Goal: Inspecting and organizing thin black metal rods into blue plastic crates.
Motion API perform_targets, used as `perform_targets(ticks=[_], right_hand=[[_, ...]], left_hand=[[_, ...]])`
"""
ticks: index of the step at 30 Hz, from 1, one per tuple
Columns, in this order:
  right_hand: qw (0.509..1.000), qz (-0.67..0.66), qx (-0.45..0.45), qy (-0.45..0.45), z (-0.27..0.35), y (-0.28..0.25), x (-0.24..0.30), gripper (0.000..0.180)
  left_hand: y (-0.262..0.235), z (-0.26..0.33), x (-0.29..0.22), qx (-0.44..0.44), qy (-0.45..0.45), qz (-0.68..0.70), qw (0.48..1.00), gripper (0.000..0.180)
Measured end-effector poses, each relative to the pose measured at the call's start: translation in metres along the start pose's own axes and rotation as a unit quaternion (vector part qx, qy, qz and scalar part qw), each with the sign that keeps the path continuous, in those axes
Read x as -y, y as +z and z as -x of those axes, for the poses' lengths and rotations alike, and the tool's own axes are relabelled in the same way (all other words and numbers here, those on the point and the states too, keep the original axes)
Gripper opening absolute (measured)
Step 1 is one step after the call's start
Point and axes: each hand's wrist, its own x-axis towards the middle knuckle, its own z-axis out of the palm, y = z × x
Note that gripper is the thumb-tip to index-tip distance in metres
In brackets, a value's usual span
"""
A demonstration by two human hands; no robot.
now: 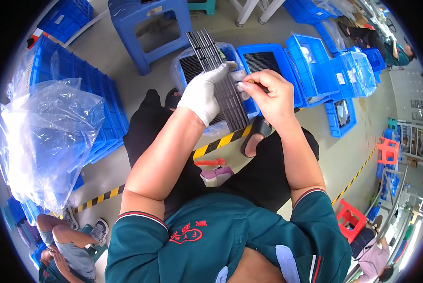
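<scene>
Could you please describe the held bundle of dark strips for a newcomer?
From the blue stool at the top, look down and right to the white-gloved left hand. It grips the bundle of dark strips, held up while similar strips lie in blue bins.

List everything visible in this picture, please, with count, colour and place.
Strips: several, dark grey, centre.
Plastic-lined crate: one, blue, beneath the strips.
Open crate with strips: one, blue, right of that.
Other crates: many, blue, left and right.
Large bag: one, clear, left.
Big stool: one, blue, top.
Small stools: two, red, far right.
Striped tape: several stretches, black-yellow, floor.
Other people: at least three, mixed clothing, edges.
Shirt: one, dark green, bottom.
Trousers: one pair, black, middle.
Left hand: one, white-gloved, gripping the strips.
Right hand: one, bare, pinching beside the strips; item unclear.
</scene>
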Motion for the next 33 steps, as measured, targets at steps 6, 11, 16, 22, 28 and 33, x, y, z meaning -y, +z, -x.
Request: perform_targets(ticks=[6, 11, 16, 22, 28, 33], right_hand=[[0.961, 0.167, 0.000, -0.220, -0.007, 0.002, 0.015, 0.012], [0.973, 0.147, -0.016, -0.177, -0.007, 0.007, 0.004, 0.013], [0.969, 0.164, 0.022, -0.185, -0.007, 0.006, 0.002, 0.013], [0.963, 0.167, -0.024, -0.211, -0.003, 0.005, 0.004, 0.014], [0.963, 0.156, -0.061, -0.212, -0.006, 0.010, 0.005, 0.013], [0.983, -0.019, -0.171, -0.070, -0.010, -0.005, 0.025, 0.011]], left_hand=[[-0.015, -0.011, 0.004, -0.010, 0.019, -0.015, 1.000, 0.019], [-0.008, -0.006, 0.003, -0.011, 0.030, -0.028, 0.999, 0.017], [-0.004, -0.001, 0.000, -0.031, 0.011, -0.023, 0.999, 0.014], [-0.006, -0.005, 0.009, -0.006, 0.045, -0.087, 0.995, 0.018], [0.006, -0.001, 0.007, -0.016, 0.064, -0.041, 0.997, 0.013], [0.001, 0.001, 0.005, -0.075, 0.001, -0.055, 0.996, 0.007]])
